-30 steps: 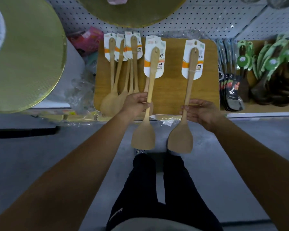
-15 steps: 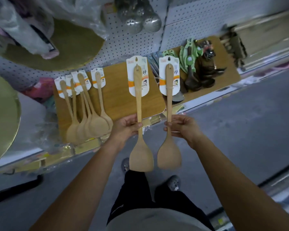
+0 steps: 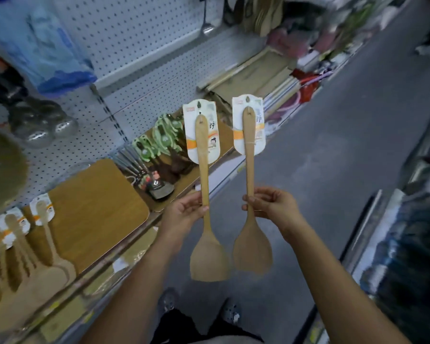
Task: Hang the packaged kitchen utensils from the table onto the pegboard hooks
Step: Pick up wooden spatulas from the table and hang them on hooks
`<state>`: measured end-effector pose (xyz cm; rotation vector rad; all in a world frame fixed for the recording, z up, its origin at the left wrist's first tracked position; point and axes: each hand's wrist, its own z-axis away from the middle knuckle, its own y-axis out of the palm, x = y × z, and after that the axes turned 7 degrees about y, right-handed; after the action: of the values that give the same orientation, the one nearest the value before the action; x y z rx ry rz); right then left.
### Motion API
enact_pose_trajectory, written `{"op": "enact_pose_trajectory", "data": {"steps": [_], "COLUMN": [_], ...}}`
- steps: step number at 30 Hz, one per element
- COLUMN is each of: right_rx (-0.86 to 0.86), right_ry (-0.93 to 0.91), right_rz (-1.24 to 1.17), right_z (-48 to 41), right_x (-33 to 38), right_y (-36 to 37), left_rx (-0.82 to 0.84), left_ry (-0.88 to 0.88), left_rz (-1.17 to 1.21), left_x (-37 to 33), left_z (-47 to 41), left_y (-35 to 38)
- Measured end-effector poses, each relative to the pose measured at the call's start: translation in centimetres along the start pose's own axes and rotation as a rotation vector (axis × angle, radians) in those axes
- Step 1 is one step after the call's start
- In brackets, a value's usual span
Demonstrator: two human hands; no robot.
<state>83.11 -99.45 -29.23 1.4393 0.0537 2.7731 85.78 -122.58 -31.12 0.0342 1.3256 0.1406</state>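
A white pegboard [image 3: 139, 38] fills the upper left, and a grey floor [image 3: 338, 175] runs along the right. Below the pegboard a long shelf [image 3: 124, 242] carries the goods. On it lies a wooden board [image 3: 94, 212], and at its left end a blurred pile of spatulas [image 3: 23, 264] with white cards rests on the wood. Further along the shelf lie green-packed utensils [image 3: 164, 137] and, just beside them, black utensils [image 3: 159, 188]. A blue bag [image 3: 50, 50] hangs at the upper left; what it holds cannot be told.

The 2 spatulas of the task are off the shelf, held upright over the floor, blades down, side by side but apart, well clear of the pegboard. The left spatula [image 3: 210, 254] is in the left hand [image 3: 184, 216], whose thumb and fingers curl round the middle of the handle. The right spatula [image 3: 252, 252] is pinched at the handle by the fingertips of the right hand [image 3: 274, 207]. Each handle top carries a white card [image 3: 255, 145] with an orange band and a hanging hole.
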Motion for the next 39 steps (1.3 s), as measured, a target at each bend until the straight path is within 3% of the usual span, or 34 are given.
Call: {"op": "enact_pose_trajectory", "data": {"steps": [9,24,32,39], "right_rx": [-0.153,-0.361,-0.349,-0.23], "right_ry": [-0.005,-0.023,-0.032,-0.036], "right_rz": [-0.093,-0.148,-0.171,-0.103], "right_z": [-2.6,-15.8,-21.9,-28.4], "right_x": [3.3,15.4,19.4,25.3], "right_y": [-10.5,-23.7,-33.6,-44.3], "left_rx": [0.161,0.322,0.27,0.114], "left_ry": [0.029,0.009,0.049,0.067], "left_rz": [-0.025,-0.019,-0.065,-0.054], "left_x": [-3.2,-5.2,-6.6,-7.8], "left_z": [-7.6,-28.1,-35.1,-39.5], "left_y": [11.0,25.5,35.3,45.6]}}
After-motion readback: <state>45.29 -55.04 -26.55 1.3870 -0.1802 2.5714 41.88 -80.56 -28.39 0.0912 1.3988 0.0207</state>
